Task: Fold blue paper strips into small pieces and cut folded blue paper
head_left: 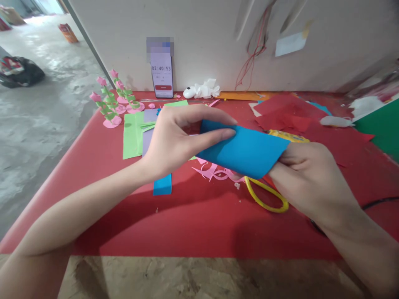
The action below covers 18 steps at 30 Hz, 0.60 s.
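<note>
Pinching a folded blue paper sheet (246,151) from both ends, the two hands are held just above the red bench (193,224). The left hand (174,141) is closed on the sheet's upper left edge, thumb over the top and fingers (218,135) pressed flat against the face. The right hand (308,178) is clamped on the lower right corner, at about four o'clock from the sheet's middle; its fingertips are hidden behind the paper.

Yellow-handled scissors (268,195) lie directly beneath the sheet, with pink paper curls (215,171) just beside them at nine o'clock. A blue strip (162,185) lies at seven o'clock from the left hand, green paper (132,135) at ten o'clock, and finished pink paper flowers (109,104) further off the same way. A phone (161,74) is propped against the wall at twelve o'clock, and red paper scraps (286,112) are piled at one o'clock.

A crooked crease is judged the main risk: the sheet is curved and held only at its ends, so uneven pressure could shift the layers. The paper might also be torn if the ends are pulled apart, or the curls swept off by a lowered wrist.
</note>
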Motion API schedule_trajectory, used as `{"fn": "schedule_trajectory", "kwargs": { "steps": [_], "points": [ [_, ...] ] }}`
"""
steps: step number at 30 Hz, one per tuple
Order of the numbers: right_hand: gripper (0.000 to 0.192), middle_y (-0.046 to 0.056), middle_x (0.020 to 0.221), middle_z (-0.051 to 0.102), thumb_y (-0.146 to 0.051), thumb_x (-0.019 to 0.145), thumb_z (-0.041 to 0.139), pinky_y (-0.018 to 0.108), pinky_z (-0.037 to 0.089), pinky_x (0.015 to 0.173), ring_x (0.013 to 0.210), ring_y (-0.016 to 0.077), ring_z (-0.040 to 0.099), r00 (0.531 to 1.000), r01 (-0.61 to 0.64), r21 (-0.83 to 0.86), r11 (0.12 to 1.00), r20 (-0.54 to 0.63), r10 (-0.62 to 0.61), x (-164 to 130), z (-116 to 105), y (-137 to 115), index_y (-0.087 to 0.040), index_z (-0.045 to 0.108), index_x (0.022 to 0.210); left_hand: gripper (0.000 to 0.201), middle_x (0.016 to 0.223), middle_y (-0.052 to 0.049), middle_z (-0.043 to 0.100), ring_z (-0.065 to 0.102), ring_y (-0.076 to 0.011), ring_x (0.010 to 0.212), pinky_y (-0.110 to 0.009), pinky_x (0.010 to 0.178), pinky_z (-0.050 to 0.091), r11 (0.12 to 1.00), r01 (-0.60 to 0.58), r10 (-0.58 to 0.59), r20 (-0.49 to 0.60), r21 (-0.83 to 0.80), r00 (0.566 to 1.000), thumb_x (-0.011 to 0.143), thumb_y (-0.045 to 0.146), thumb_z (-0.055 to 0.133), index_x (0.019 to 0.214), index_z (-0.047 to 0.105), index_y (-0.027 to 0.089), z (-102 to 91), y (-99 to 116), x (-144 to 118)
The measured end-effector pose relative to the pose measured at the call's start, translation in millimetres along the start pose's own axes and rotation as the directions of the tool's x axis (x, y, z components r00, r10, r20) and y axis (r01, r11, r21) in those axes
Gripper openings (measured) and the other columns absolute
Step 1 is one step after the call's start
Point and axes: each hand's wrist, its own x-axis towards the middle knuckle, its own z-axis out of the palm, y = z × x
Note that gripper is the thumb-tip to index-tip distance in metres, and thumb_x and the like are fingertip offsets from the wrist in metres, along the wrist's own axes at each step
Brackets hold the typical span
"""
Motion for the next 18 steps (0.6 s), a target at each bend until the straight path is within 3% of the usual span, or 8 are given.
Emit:
{"fn": "schedule_trajectory", "kwargs": {
  "steps": [4, 7, 12, 14, 18],
  "points": [
    [0.02, -0.006, 0.054, 0.062, -0.016, 0.078, 0.055, 0.02, 0.054, 0.055, 0.054, 0.0105, 0.061, 0.996, -0.055, 0.124, 0.991, 0.073, 0.046, 1, 1, 0, -0.022, 0.071, 0.068, 0.005, 0.077, 0.006, 0.072, 0.068, -0.0134, 0.076, -0.026, 0.069, 0.059, 0.998, 0.05, -0.049, 0.028, -0.025, 0.998, 0.069, 0.018, 0.072, 0.071, 0.069, 0.021, 0.8, -3, -1],
    [0.018, -0.005, 0.054, 0.061, -0.017, 0.076, 0.058, 0.022, 0.055, 0.059, 0.054, 0.0105, 0.06, 0.987, -0.096, 0.2, 0.975, 0.147, 0.067, 5, -3, 2, -0.022, 0.07, 0.064, 0.005, 0.076, 0.005, 0.072, 0.067, -0.0119, 0.074, -0.024, 0.067, 0.057, 0.997, 0.061, -0.06, 0.023, -0.048, 0.998, 0.069, 0.017, 0.072, 0.07, 0.069, 0.02, 1.2, -4, -1],
    [0.018, -0.003, 0.064, 0.061, -0.024, 0.08, 0.053, 0.023, 0.052, 0.06, 0.067, 0.0136, 0.062, 0.944, -0.077, 0.363, 0.928, 0.327, -0.049, 11, -14, 10, -0.024, 0.067, 0.069, 0.005, 0.073, 0.003, 0.072, 0.065, -0.0111, 0.069, -0.022, 0.061, 0.053, 1.0, 0.003, -0.004, 0.012, 0.015, 1.0, 0.068, 0.014, 0.072, 0.069, 0.07, 0.018, 0.6, -3, -2],
    [0.024, -0.001, 0.063, 0.058, -0.03, 0.084, 0.049, 0.023, 0.05, 0.057, 0.066, 0.0136, 0.059, 0.944, -0.046, 0.312, 0.949, 0.325, -0.061, 11, -17, 11, -0.023, 0.064, 0.067, 0.006, 0.073, 0.002, 0.072, 0.065, -0.0108, 0.067, -0.022, 0.06, 0.052, 1.0, -0.007, 0.006, 0.048, 0.028, 0.999, 0.068, 0.012, 0.071, 0.07, 0.07, 0.018, 0.5, -3, -2],
    [0.033, -0.003, 0.05, 0.04, -0.03, 0.084, 0.051, 0.02, 0.032, 0.039, 0.046, 0.0085, 0.039, 0.979, 0.004, 0.068, 0.998, 0.202, -0.018, 8, -16, 8, -0.02, 0.053, 0.052, 0.007, 0.073, 0.002, 0.072, 0.064, -0.0103, 0.068, -0.022, 0.059, 0.051, 0.999, -0.037, 0.037, 0.126, -0.003, 0.991, 0.071, 0.013, 0.07, 0.071, 0.07, 0.02, 1.4, -3, -5]
  ]
}}
